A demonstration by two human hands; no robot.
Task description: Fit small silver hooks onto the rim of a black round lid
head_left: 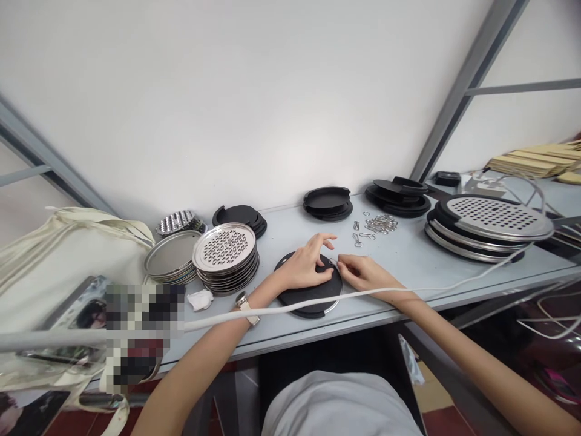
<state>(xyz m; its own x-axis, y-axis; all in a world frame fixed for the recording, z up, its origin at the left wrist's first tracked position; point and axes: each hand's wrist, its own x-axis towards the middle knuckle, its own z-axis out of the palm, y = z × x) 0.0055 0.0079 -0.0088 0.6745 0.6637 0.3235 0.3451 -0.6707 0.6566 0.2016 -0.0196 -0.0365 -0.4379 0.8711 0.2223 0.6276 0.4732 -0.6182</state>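
A round black plastic plate [297, 298] lies near the table's front edge, with a shiny metal rim showing at its lower right. My left hand [305, 266] rests on top of it, thumb and fingers apart. At the plate's right edge, my right hand [361, 271] pinches a small metal clip [333, 261], mostly covered by the fingertips. Behind the hands lies a loose pile of metal clips [382, 224], with a few single ones beside it. To the left stands a stack of round metal grater discs [227, 248].
Plain metal discs [170, 254] and black holders [240, 219] sit at left. More black holders [327, 201] stand along the wall. A stack of perforated discs [499, 218] is at right. A white cable [281, 309] crosses in front; a cream bag [68, 260] fills the left.
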